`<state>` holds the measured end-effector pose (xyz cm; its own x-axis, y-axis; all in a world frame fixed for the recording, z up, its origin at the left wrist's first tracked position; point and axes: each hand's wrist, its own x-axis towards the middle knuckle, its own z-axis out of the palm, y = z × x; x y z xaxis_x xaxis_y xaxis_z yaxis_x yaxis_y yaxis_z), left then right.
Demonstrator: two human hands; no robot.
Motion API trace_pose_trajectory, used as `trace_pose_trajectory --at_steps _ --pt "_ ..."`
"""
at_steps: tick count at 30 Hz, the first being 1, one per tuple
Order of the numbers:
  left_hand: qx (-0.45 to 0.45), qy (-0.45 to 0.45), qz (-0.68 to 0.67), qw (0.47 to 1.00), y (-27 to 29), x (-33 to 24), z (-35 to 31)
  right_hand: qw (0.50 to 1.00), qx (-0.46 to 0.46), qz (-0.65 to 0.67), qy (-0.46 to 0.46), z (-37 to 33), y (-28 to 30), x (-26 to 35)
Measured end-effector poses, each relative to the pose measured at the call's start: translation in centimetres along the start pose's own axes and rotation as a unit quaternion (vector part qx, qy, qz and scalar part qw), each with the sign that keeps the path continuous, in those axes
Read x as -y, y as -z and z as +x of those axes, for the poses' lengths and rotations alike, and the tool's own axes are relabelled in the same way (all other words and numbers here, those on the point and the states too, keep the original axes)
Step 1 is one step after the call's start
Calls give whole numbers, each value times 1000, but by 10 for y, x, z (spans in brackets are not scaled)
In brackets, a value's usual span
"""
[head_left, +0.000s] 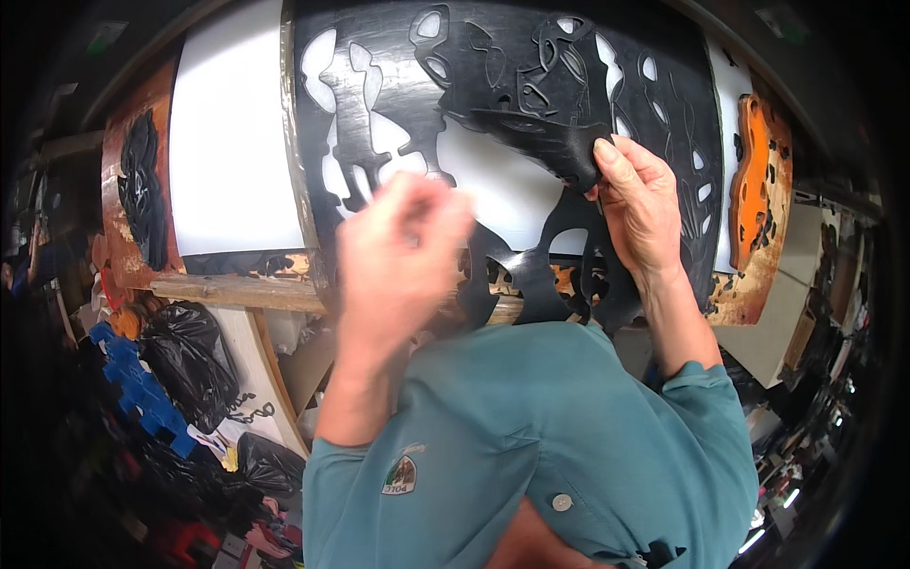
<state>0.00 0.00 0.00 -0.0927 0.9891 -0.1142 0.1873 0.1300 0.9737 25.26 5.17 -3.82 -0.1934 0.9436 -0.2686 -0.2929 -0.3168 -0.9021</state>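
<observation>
A black rubbery sheet with many curved cut-outs lies across a white board in the middle. My right hand pinches a lifted black flap between thumb and fingers at the right of centre. The flap is folded up and stands above the sheet; whether it is still joined to it I cannot tell. Left of the flap, my left hand hovers over the sheet's near part, smeared by motion, its fingers unclear. Thin black strips of the sheet hang toward the table's near edge.
To the left lie a plain white panel and a stack of black cut pieces. An orange shaped die or template rests at the far right. Below left are a black plastic bag and blue foam-like pieces.
</observation>
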Motion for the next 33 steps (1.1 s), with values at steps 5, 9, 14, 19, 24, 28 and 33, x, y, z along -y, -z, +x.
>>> trace_pose_trajectory --at_steps 5,9,14,19,24,28,33 --pt "12 -100 72 992 -72 13 24 999 -30 29 30 -10 -18 -4" --pt "-17 -166 75 983 -89 25 39 997 0 69 25 -9 -17 -5" --pt "-7 -226 43 973 -91 39 47 998 2 49 38 -7 -21 -16" --pt "68 -214 -88 971 -78 51 50 999 -4 22 34 -7 -26 -22" --pt "45 -242 -61 967 -74 64 56 993 3 -98 65 -8 -38 -7" --pt "-22 -131 -55 990 -72 65 48 975 24 -211 70 -1 -35 1" --pt "-134 22 -186 973 -54 64 53 994 35 4 104 21 4 21"
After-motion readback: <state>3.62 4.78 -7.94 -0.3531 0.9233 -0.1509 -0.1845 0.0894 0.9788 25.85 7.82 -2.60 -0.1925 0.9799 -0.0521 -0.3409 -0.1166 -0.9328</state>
